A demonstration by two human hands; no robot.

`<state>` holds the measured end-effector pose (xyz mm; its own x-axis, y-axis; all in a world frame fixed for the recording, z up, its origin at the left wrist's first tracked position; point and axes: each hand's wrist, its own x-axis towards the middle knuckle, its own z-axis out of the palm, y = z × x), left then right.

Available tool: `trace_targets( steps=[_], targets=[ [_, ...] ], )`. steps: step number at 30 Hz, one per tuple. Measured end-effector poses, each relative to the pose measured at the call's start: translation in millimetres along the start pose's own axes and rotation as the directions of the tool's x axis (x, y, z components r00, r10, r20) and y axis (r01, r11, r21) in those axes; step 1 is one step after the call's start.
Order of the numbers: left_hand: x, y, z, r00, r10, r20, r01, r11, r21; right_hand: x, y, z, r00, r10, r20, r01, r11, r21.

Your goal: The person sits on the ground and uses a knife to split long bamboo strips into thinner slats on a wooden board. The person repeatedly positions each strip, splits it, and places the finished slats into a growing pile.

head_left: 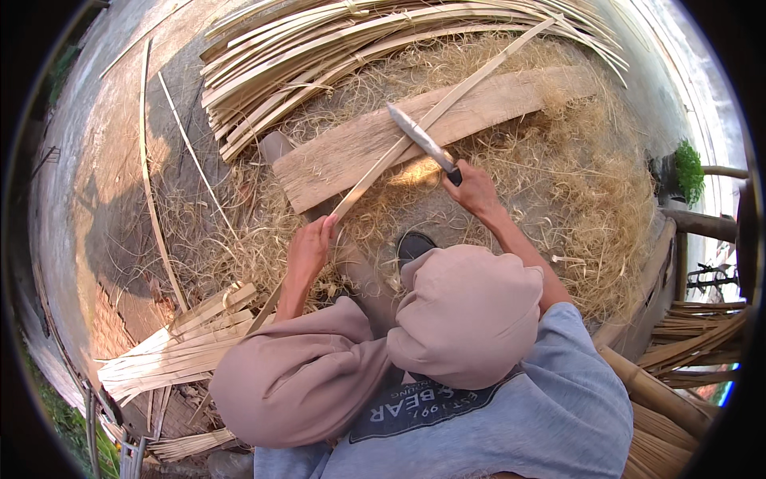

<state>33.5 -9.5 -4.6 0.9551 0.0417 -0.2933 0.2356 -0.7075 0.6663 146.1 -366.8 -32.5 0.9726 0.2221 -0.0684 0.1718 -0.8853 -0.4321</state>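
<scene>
Left hand: my left hand (309, 249) is closed around the long bamboo strip (447, 100), thumb and fingers wrapped on it low down, near my knee.
Right hand: my right hand (472, 190) is clenched on the dark handle of the knife (423, 140); my fingers cover most of that handle, so only its end shows.
Bamboo strip: it runs from my left hand up and to the right, over the wooden plank (447, 120), and ends near the bundle at the top. Below my left hand it slips behind my knee, and I can only make out a thin piece of it there.
Knife: the pale blade lies across the strip, resting on it above the plank, tip pointing up and left. Whether the edge bites into the strip I cannot tell.
Plank: a broad weathered board lying slantwise on the shavings (574, 160), its right end half buried in them.
Shavings: a tangled straw-coloured heap all round the plank; what lies beneath is hidden.
Bundles: a big stack of split strips (335, 56) at the top, cut off by the rim; a smaller pile of strips (171, 343) at lower left.
My legs: the bent knees (467, 315) in pinkish cloth block the ground under them; a dark shoe (415, 243) peeps out between.
</scene>
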Motion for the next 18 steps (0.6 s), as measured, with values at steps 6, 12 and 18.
trace_targets(
  steps=[6,12,18],
  targets=[
    [10.7,-12.4,-12.3,0.999,0.009,0.04,-0.007,0.999,-0.041,-1.8,-19.8,3.5,0.998,-0.062,0.003,0.061,0.995,0.075],
    [-57.8,-73.8,-46.3,0.991,-0.039,0.128,0.044,0.998,-0.033,36.0,59.5,-39.1,0.978,0.196,-0.075,-0.194,0.98,0.039],
    [-71.3,-77.0,-63.5,0.985,-0.131,0.115,0.122,0.989,0.088,15.1,10.3,-16.6,0.998,-0.022,0.06,0.023,1.0,-0.008]
  ],
)
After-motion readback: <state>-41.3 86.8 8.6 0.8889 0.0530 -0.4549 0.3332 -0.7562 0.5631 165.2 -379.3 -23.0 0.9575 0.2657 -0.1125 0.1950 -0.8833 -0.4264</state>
